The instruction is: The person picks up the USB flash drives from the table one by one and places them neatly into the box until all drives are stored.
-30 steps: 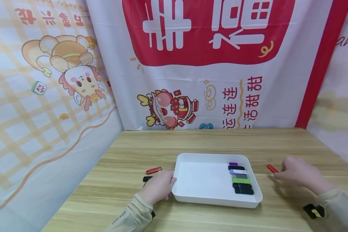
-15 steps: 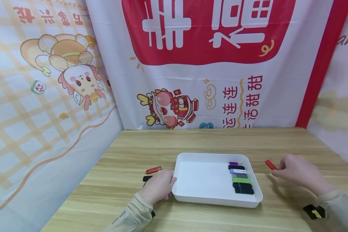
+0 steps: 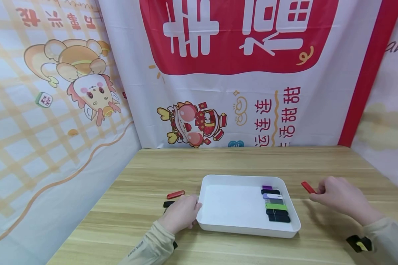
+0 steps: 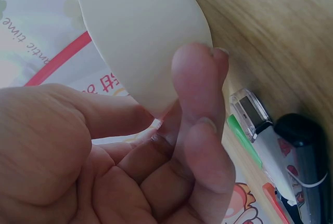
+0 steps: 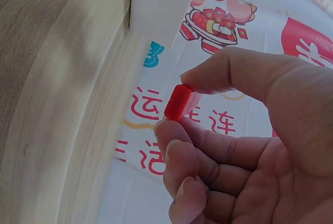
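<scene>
My right hand (image 3: pixel 339 195) pinches a small red USB stick (image 3: pixel 308 187) between thumb and fingers above the table, to the right of the tray. One end of that red stick faces the camera in the right wrist view. The white tray (image 3: pixel 230 229) lies flat in the middle, and my left hand (image 3: pixel 182 213) grips its left wall with the thumb at the rim. Inside the tray, several USB sticks, including a green one (image 3: pixel 276 206) and a purple one (image 3: pixel 267 187), form a column along the right side.
Left of the tray lie a red stick (image 3: pixel 175 194) and a black one (image 3: pixel 168 203), partly hidden by my left hand. The left wrist view shows a stick with a clear cap (image 4: pixel 251 112) and a black item (image 4: pixel 304 151) there. Printed cloths hang around the table (image 3: pixel 172 162).
My right hand and the red USB stick have shifted slightly left and away from me. The left hand and the tray have stayed in place.
</scene>
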### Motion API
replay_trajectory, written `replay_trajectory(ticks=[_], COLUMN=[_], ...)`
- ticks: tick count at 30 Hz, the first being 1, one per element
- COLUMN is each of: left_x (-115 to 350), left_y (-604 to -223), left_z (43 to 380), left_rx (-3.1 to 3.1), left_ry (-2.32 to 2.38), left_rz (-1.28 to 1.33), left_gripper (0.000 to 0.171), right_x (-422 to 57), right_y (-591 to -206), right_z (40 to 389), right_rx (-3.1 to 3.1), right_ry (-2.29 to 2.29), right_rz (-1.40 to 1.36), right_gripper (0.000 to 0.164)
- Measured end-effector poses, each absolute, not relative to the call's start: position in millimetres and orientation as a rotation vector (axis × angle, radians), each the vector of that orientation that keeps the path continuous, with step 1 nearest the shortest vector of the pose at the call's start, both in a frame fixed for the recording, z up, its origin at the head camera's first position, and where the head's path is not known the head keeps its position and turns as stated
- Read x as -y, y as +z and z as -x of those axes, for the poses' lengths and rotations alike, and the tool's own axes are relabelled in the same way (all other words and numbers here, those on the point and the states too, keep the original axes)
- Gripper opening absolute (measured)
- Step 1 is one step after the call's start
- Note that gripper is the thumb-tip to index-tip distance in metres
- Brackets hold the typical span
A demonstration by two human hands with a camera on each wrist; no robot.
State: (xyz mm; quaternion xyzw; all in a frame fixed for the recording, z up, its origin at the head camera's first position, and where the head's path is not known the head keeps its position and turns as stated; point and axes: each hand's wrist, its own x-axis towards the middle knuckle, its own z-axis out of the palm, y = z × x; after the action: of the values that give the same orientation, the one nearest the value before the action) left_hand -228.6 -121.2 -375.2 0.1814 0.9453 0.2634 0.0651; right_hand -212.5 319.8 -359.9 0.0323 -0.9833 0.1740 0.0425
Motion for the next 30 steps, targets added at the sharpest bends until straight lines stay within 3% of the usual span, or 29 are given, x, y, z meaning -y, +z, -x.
replay_trajectory(ticks=[30], left_x=[121], left_y=[-376], left_z=[228], left_rx=[-2.864], left_ry=[0.767], left_rz=[-0.55], left_gripper=[0.016], right_x=[-295], right_y=[-362], right_z=[207], right_rx=[2.886], right_ry=[0.517], right_rz=[-0.232], right_gripper=[0.019])
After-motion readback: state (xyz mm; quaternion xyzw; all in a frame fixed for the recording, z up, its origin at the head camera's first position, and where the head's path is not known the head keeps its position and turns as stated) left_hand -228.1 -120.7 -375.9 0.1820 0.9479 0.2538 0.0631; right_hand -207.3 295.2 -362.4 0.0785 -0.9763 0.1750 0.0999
